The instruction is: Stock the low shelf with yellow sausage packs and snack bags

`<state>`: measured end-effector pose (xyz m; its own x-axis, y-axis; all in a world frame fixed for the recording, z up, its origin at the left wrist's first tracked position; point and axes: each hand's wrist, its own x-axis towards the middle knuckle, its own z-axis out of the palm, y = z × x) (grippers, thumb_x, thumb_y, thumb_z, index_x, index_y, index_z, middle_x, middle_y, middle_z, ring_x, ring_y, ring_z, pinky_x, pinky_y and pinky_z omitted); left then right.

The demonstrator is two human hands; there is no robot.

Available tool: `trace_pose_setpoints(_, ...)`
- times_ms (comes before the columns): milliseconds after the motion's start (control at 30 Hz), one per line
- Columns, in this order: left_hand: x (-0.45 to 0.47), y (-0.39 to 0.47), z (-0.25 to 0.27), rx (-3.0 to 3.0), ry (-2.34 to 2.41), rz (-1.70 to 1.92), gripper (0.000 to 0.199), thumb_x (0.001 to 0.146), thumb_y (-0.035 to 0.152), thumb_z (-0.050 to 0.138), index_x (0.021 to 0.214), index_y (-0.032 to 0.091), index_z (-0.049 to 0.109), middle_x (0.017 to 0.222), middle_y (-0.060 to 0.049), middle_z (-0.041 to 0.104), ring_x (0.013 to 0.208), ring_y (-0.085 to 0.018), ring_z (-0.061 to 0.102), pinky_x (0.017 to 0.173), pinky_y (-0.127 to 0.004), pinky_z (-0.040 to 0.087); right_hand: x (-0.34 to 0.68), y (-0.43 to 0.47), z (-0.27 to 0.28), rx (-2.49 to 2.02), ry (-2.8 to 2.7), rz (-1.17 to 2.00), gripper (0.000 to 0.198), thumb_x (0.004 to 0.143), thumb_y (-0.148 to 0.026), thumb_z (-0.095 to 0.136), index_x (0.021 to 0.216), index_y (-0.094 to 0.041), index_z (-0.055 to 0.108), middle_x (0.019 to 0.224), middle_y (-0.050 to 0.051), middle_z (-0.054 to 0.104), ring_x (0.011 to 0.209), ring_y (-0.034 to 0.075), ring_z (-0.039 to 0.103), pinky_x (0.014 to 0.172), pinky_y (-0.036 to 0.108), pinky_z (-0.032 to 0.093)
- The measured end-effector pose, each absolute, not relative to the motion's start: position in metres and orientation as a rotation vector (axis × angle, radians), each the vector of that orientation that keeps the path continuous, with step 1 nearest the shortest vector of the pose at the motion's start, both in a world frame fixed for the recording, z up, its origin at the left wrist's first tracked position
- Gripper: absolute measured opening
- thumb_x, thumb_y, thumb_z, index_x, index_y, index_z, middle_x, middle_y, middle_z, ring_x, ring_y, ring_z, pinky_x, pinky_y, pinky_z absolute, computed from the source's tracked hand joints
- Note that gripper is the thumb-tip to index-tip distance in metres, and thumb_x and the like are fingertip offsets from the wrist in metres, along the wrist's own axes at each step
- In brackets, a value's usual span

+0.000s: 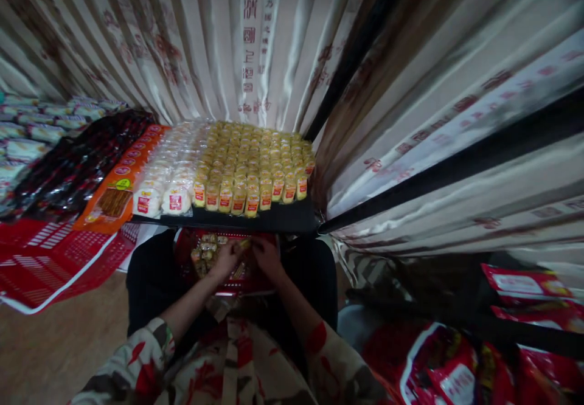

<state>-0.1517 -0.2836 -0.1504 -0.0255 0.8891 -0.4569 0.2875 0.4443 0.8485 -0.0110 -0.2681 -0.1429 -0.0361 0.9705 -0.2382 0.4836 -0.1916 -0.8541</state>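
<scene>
I'm watching through the head cam from a distance and the picture's pretty dim; the left hand (227,258) has its fingertips pinched on a small yellow-wrapped piece (245,244), up over a red shopping basket (255,285) on the lap; the right hand (268,259) is on the other side of that piece, fingers curled in narrow with the tips right beside it, but honestly I can't tell if they're gripping it too; just left of the left fingers there's a loose pile of small gold-wrapped pieces (206,252) in the basket; straight past both sets of fingers I've got a black tabletop (283,219) with tight rows of yellow packets (246,168) with red-and-orange labels; beyond the fingers and to their left come white packets with red labels (176,192), then an orange snack bag (114,195), then dark glossy packages (73,162); well left of the fingers sits a white-handled red basket (45,271); way right of them, nearer the body, red packages (456,374); a printed pale curtain (219,46) hangs behind the tabletop.
</scene>
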Motion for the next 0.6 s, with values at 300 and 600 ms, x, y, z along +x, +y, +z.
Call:
trace_pose_setpoints(300,-0.155,-0.279,-0.087,0.993,1.383,0.826,0.028,0.067,0.04,0.066,0.079,0.016,0.057,0.06,0.005,0.055,0.055,-0.01,0.054,0.057,-0.022,0.047,-0.003,-0.278,-0.106,-1.4,-1.391,1.193,0.024,0.074,-0.023,0.052,0.093,-0.021,0.066,0.091,0.003,0.072,0.084,0.018,0.067,0.082,0.036,0.052)
trace_pose_setpoints(600,-0.136,-0.27,-0.044,0.606,1.214,1.016,0.013,0.073,0.022,0.066,0.08,0.016,0.057,0.078,-0.001,0.065,0.073,-0.01,0.064,0.081,-0.026,0.051,0.009,-0.279,-0.089,-1.448,-1.04,1.148,0.041,0.074,-0.038,0.059,0.109,-0.016,0.059,0.098,0.009,0.069,0.085,0.02,0.067,0.078,0.035,0.054)
